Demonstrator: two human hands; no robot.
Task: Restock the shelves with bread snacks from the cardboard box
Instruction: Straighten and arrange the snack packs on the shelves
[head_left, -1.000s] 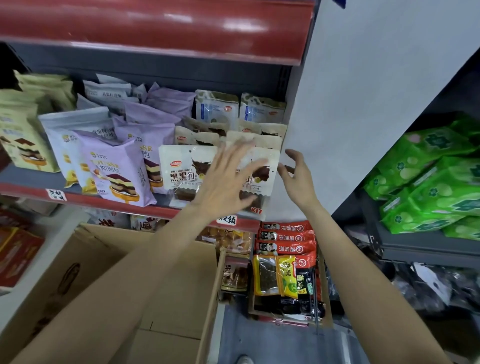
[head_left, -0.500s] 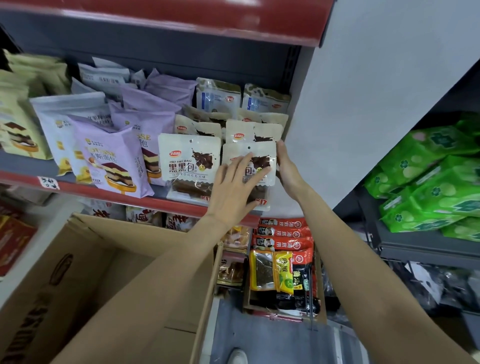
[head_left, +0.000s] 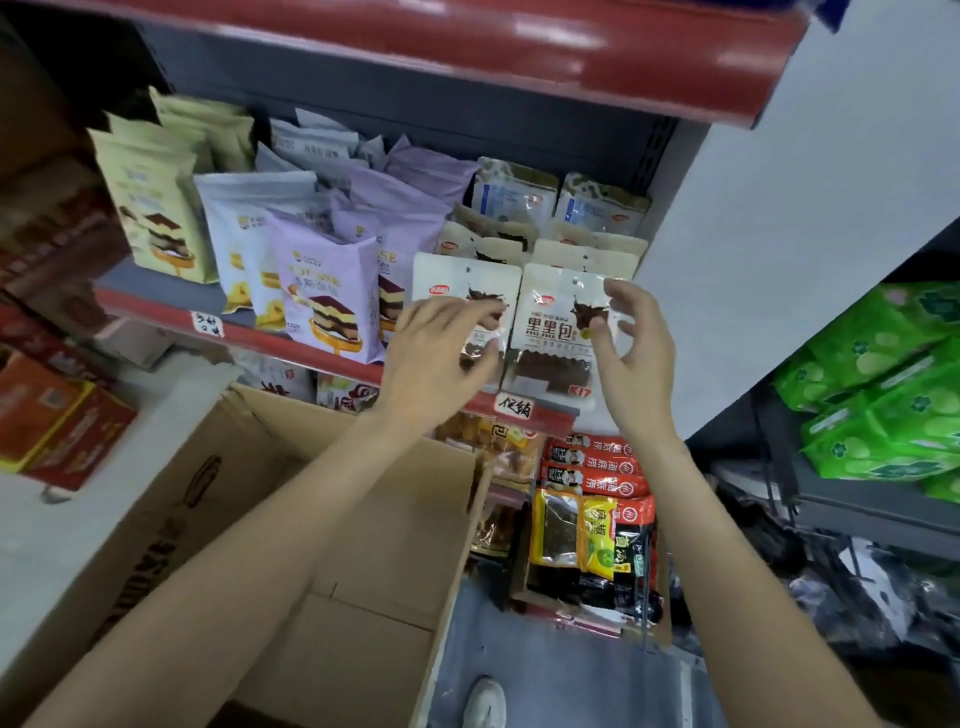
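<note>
Both hands hang loose, holding nothing: left hand (head_left: 441, 358) before the left bread packet (head_left: 462, 283), right hand (head_left: 631, 353) just right of the other packet (head_left: 556, 332) (front row of shelf (head_left: 156, 306)).

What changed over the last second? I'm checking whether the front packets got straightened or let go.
The left hand slid from the right front brown-bread packet to the left front packet, fingers loosely over it. The right hand came off the right packet's edge and hovers in front, fingers loosely curled, holding nothing. Both packets stand as before; the cardboard box stayed put.
</note>
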